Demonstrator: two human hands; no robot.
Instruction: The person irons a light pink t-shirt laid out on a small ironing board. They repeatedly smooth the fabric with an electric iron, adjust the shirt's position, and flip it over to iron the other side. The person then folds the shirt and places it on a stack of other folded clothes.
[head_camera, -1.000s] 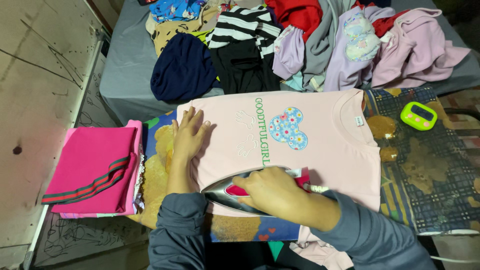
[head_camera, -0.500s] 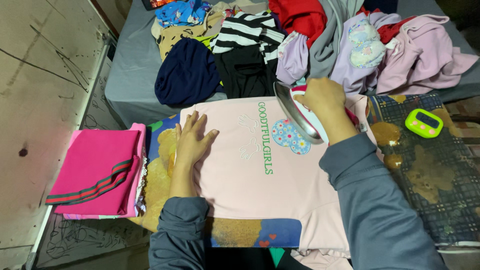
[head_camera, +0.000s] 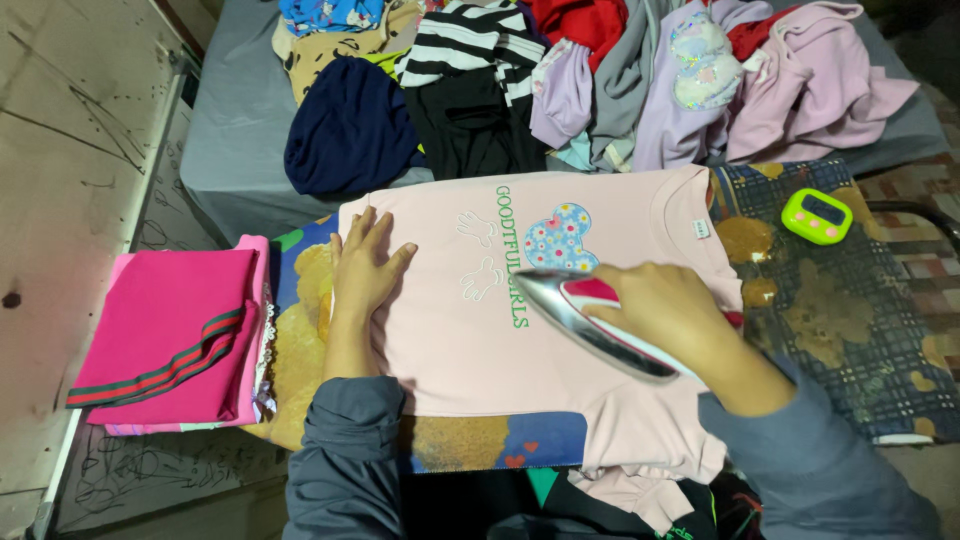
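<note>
A pale pink T-shirt (head_camera: 470, 340) with green lettering and a flowered patch lies spread flat on a patterned padded cover (head_camera: 300, 340). My left hand (head_camera: 362, 268) presses flat on the shirt's hem end, fingers apart. My right hand (head_camera: 672, 312) grips the handle of a red and silver iron (head_camera: 590, 322), whose soleplate is tilted over the shirt's middle, below the lettering.
A folded stack of bright pink clothes (head_camera: 165, 340) lies at the left. A heap of mixed garments (head_camera: 600, 80) covers the grey surface behind. A small green timer (head_camera: 817, 216) sits on the checked cloth (head_camera: 860, 330) at the right.
My right hand has carried the iron from the shirt's near edge up to the neckline, then back down toward the middle. The left hand has stayed pressed on the shirt.
</note>
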